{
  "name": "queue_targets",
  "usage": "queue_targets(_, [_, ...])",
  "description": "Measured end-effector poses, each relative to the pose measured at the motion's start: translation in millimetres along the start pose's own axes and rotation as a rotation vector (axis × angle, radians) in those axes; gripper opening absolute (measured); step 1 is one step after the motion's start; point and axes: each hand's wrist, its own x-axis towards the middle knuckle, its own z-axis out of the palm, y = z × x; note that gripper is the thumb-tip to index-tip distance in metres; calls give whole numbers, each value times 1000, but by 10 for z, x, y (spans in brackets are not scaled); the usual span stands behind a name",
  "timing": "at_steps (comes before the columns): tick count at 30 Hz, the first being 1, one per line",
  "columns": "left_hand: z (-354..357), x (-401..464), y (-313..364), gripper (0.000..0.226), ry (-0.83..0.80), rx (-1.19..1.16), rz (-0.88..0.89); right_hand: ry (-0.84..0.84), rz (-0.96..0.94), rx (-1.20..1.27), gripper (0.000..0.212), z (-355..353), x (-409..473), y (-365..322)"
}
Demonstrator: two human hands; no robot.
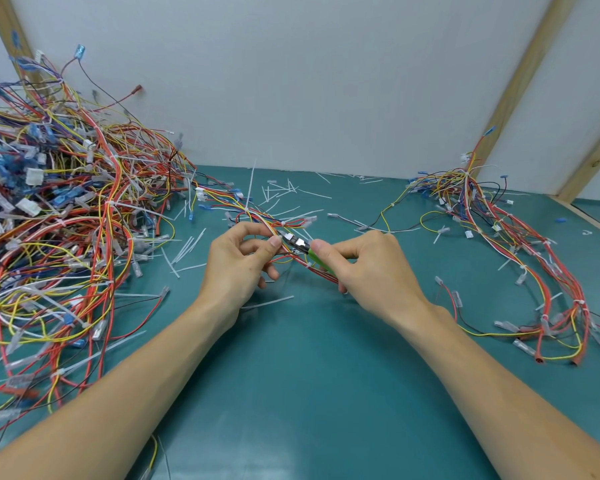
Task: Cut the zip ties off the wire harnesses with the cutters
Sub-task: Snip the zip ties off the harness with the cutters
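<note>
A wire harness [257, 216] of red, yellow and orange wires runs across the middle of the teal table. My left hand [238, 268] pinches its wires between thumb and fingers. My right hand [368, 268] grips the green-handled cutters [300, 244], whose metal jaws sit on the bundle just right of my left thumb. A white zip tie [284, 224] still binds the harness a little beyond the jaws. The cutters' handles are mostly hidden in my palm.
A big tangled heap of harnesses [59, 209] fills the left side. A smaller spread of harnesses [520, 244] lies at the right. Cut white zip tie pieces [284, 194] litter the teal table [302, 375] toward the white back wall. A wooden frame edge [582, 216] borders the right.
</note>
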Motion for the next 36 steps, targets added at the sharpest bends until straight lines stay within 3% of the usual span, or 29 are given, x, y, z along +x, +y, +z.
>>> queue_targets(7, [13,-15,27,9,-1,3,-6,41,33,76,57,10,-13,-6])
queue_targets(11, [14,-25,47,12,-24,5,-34,142,108,329,48,-16,23,-34])
queue_targets(15, [26,-47,70,17,-65,-9,-68,31,172,567,23,-29,51,-61])
queue_targets(18, [40,-67,84,18,-95,-30,-95,-53,201,583,8,65,32,-37])
queue_targets(25, [45,-75,116,19,-128,-39,-131,-68,260,646,19,133,16,-49])
queue_targets(29, [53,-89,123,20,-155,-6,-123,-21,236,496,20,169,-3,-55])
queue_targets(36, [59,-121,136,31,-73,269,26,-16,227,466,20,169,-3,-59])
